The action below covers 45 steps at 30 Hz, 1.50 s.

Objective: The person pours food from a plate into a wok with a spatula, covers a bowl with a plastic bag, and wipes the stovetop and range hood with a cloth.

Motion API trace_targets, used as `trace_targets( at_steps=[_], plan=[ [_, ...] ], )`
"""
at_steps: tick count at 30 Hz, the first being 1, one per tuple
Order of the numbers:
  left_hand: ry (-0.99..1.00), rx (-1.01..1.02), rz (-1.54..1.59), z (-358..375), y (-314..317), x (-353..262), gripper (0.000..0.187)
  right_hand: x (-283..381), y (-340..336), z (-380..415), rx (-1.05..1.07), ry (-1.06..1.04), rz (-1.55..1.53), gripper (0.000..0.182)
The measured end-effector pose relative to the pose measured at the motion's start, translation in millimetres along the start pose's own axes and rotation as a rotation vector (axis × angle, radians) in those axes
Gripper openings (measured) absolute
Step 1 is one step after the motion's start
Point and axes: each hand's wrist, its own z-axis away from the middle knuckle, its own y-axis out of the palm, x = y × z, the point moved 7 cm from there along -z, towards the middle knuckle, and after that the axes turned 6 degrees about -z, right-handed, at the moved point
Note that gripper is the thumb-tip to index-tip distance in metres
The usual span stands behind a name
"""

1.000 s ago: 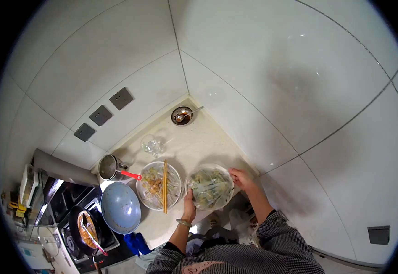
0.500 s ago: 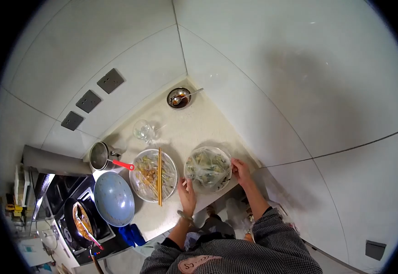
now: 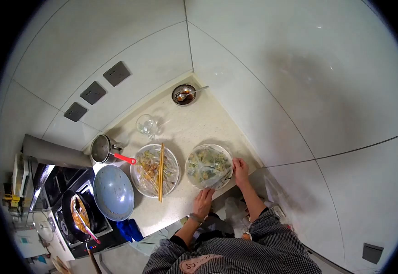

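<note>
Home kitchen: stove (image 3: 71,201), tiled walls (image 3: 272,68)

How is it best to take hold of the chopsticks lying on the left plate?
Probably pinch the chopsticks together at the end nearest the person, coming from above on the counter-edge side. They lie side by side across the plate, and that end juts past its rim, clear of the food, so a grip there stays clean.

Open counter lay behind the two plates.
Bare counter (image 3: 194,123) ran between the glass (image 3: 146,124) and sauce bowl (image 3: 183,94); chopsticks (image 3: 161,172) barred the left plate (image 3: 155,170).
</note>
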Motion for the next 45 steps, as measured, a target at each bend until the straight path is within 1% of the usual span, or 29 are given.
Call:
trace_targets(
  at_steps=[4,6,8,11,12,14,16,17,18,20,22,23,24,25,26,27,28,29,30,32,34,35,36,38,39,41,43,44,45],
  plan=[
    [0.067,-0.006,-0.015,4.6,6.5,6.8,0.036,-5.2,-8.9,-4.9,-0.090,-0.152,0.187,0.022],
    [0.167,-0.011,-0.002,8.1,5.9,5.6,0.040,-8.1,-10.5,-0.4,-0.126,-0.205,0.270,0.023],
    [0.178,-0.008,-0.016,11.5,25.2,15.0,0.041,13.8,-1.4,9.4,-0.289,-0.580,0.612,0.025],
    [0.242,-0.001,-0.065,19.3,30.2,17.9,0.042,19.3,12.9,12.1,-0.207,-0.629,0.724,0.019],
    [0.185,-0.016,-0.096,21.2,29.7,20.8,0.042,24.4,17.8,13.9,-0.192,-0.649,0.762,0.017],
    [0.308,0.025,-0.011,24.1,28.3,14.2,0.046,30.3,19.6,11.9,-0.142,-0.686,0.825,0.014],
    [0.289,-0.017,-0.030,47.3,27.7,21.5,0.044,34.3,17.0,14.7,-0.171,-0.654,0.885,0.013],
    [0.308,-0.040,-0.029,53.4,26.4,23.3,0.043,33.3,11.9,15.8,-0.215,-0.721,0.848,0.016],
    [0.248,0.025,-0.053,63.3,-0.3,20.7,0.041,29.5,2.8,18.0,-0.261,-0.783,0.808,0.019],
    [0.084,-0.041,0.027,99.9,-38.7,36.9,0.040,28.6,-18.9,18.8,-0.275,-0.671,0.716,0.025],
    [-0.145,-0.050,0.051,156.2,-45.2,88.7,0.036,39.7,-9.6,52.3,-0.291,-0.707,0.741,0.024],
    [-0.479,-0.048,0.023,173.6,-77.3,108.3,0.030,41.2,-4.4,68.1,-0.272,-0.715,0.734,0.024],
    [-0.613,-0.403,-0.109,216.3,-90.6,135.5,0.024,38.8,1.7,82.1,-0.182,-0.681,0.720,0.024],
    [-0.681,-0.562,-0.370,230.8,-129.9,141.7,0.025,35.9,13.9,94.7,-0.093,-0.649,0.708,0.024],
    [-0.768,-0.603,-0.345,241.0,-168.2,155.3,0.035,35.5,30.3,112.2,-0.079,-0.662,0.709,0.024],
    [-0.880,-0.639,-0.414,256.4,-184.5,166.8,0.048,28.8,54.4,134.5,0.041,-0.660,0.720,0.022],
    [-1.028,-0.590,-0.479,275.2,-180.3,189.3,0.056,18.1,78.0,156.7,0.158,-0.655,0.732,0.021],
    [-1.048,-0.555,-0.567,289.5,-174.8,207.8,0.055,7.5,103.8,174.8,0.253,-0.665,0.740,0.019],
    [-1.029,-0.533,-0.507,298.3,-168.2,220.7,0.053,-3.9,132.1,193.0,0.347,-0.674,0.748,0.018],
    [-0.998,-0.486,-0.412,313.0,-164.0,234.5,0.047,-45.1,179.4,219.8,0.571,-0.538,0.772,0.014],
    [-0.866,-0.436,-0.335,323.8,-161.7,240.9,0.040,-101.0,218.4,238.9,0.749,-0.271,0.677,0.015],
    [-0.820,-0.394,-0.245,327.5,-161.5,242.6,0.037,-128.2,236.6,249.4,0.755,0.012,0.587,0.016],
    [-0.788,-0.401,-0.203,331.7,-167.0,239.9,0.033,-141.1,259.6,264.3,0.758,0.181,0.494,0.027],
    [-0.778,-0.491,-0.119,352.9,-176.5,230.6,0.032,-181.9,297.2,271.2,0.707,0.400,0.292,0.039],
    [-0.780,-0.530,-0.067,366.6,-184.9,222.7,0.032,-192.7,317.4,270.3,0.711,0.386,0.291,0.039],
    [-0.766,-0.717,0.053,401.5,-200.8,207.6,0.028,-217.9,343.9,265.6,0.597,0.469,0.156,0.043],
    [-0.893,-0.760,0.039,440.2,-210.0,195.7,0.027,-252.8,356.0,242.7,0.579,0.470,0.032,0.044],
    [-0.885,-0.758,0.045,457.4,-215.3,187.7,0.027,-261.6,359.4,238.4,0.572,0.477,-0.086,0.046],
    [-0.903,-0.775,0.074,475.6,-222.0,183.1,0.026,-263.7,362.2,241.6,0.571,0.468,-0.088,0.046]
  ],
)
